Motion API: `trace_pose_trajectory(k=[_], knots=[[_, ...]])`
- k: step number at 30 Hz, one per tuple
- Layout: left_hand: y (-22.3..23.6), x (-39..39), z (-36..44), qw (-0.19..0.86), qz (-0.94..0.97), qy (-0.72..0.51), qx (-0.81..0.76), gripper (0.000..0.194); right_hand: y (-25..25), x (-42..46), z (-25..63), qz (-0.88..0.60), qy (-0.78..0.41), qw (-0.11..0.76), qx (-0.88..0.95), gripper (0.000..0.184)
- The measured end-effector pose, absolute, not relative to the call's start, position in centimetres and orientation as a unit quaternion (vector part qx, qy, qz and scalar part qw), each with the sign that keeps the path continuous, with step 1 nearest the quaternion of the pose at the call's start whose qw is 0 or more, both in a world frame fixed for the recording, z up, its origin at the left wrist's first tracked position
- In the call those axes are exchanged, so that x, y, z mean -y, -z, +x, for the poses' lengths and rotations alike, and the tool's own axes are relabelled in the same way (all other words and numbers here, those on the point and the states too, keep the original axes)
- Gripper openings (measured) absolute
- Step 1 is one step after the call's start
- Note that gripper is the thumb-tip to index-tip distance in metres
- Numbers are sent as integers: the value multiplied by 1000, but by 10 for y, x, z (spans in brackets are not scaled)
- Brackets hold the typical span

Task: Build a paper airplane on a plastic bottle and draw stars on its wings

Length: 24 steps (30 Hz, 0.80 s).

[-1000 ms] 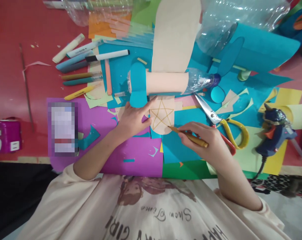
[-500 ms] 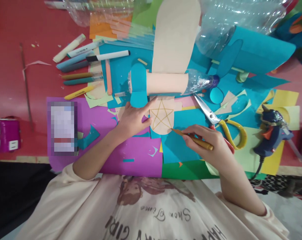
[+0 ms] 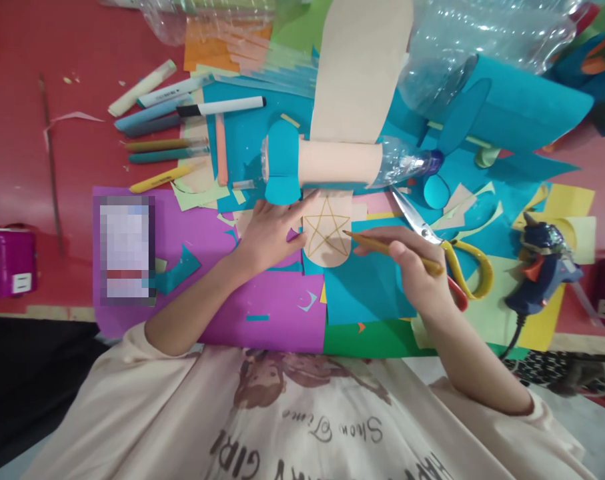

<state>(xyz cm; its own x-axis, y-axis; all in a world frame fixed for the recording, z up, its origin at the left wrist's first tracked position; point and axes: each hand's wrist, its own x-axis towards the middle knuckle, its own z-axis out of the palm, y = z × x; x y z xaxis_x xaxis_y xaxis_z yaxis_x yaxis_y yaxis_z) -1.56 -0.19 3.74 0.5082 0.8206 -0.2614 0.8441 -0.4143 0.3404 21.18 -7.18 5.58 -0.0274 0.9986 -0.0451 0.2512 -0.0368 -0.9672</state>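
Note:
My right hand (image 3: pixel 412 270) grips a gold marker (image 3: pixel 382 247), its tip at the right edge of a beige paper tab (image 3: pixel 327 230) that bears a drawn gold star. My left hand (image 3: pixel 269 230) lies flat with fingers stretched out, pressing the tab's left side. The tab hangs from a plastic bottle (image 3: pixel 352 162) wrapped in peach paper with a teal band and a large beige wing.
Yellow-handled scissors (image 3: pixel 447 250) lie just right of my right hand, a blue glue gun (image 3: pixel 545 267) farther right. Several markers (image 3: pixel 182 123) lie at the upper left on the red table (image 3: pixel 32 133). Coloured paper sheets cover the middle. A purple device (image 3: pixel 5 263) sits at the left edge.
My right hand has swung the marker from the star's lower right corner up to the tab's right edge. My left hand has stayed pressed on the tab.

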Motion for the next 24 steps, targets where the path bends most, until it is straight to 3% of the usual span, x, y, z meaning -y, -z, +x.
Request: trace_pose_trajectory(k=[6, 18, 24], knots=[[-25, 2, -22, 220, 856, -60, -464, 63, -43, 45, 196, -528, -558, 464, 442, 54], [-33, 0, -16, 219, 844, -19, -489, 63, -37, 30, 190, -524, -537, 478, 456, 60], [-32, -1, -17, 215, 849, -14, -483, 63, -39, 46, 187, -526, -509, 423, 534, 31]])
